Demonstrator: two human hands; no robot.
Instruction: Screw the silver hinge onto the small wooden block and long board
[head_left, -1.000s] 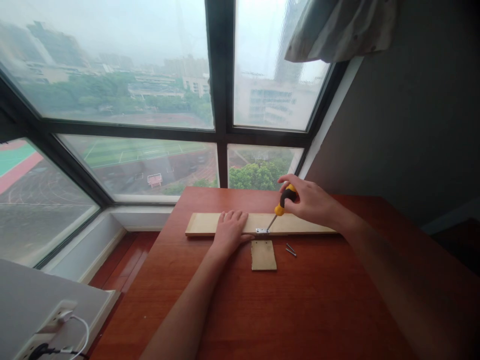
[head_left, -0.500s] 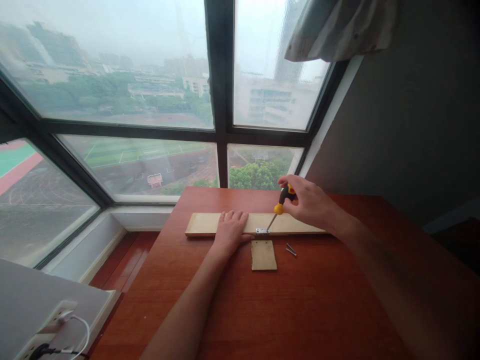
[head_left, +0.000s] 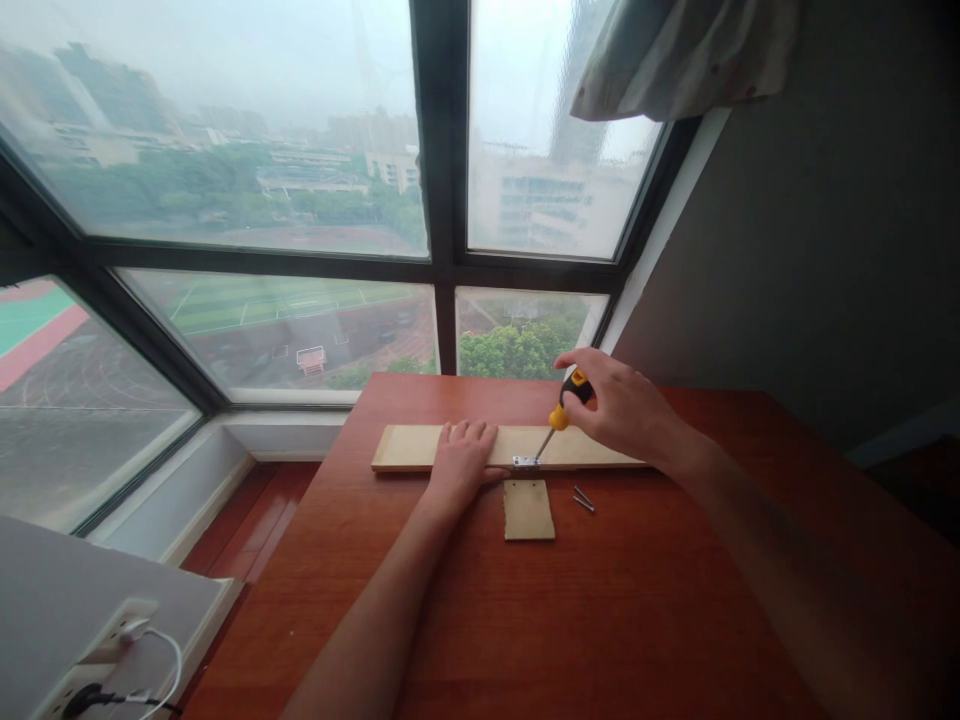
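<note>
A long pale wooden board (head_left: 409, 447) lies crosswise on the table. My left hand (head_left: 461, 465) rests flat on it, fingers stretched over the top and thumb along the front edge. Right of that thumb, a small metal hinge (head_left: 526, 463) sits at the board's front edge. My right hand (head_left: 622, 405) grips a yellow-and-black screwdriver (head_left: 558, 416) by its handle. The screwdriver tilts, with its shaft running down to the right part of the hinge. In front of the hinge is a small wooden piece (head_left: 529, 511) with two dark holes. Beside it lie a couple of loose screws (head_left: 583, 499).
The reddish-brown table (head_left: 525, 630) reaches up to large windows with a dark frame (head_left: 445, 200). A curtain (head_left: 675, 60) hangs at upper right. Low on the left wall, white and black plugs sit in a socket (head_left: 124, 630).
The screwdriver handle has turned a little in my right hand, showing a different side. My left hand, the board and the small pieces stay in place.
</note>
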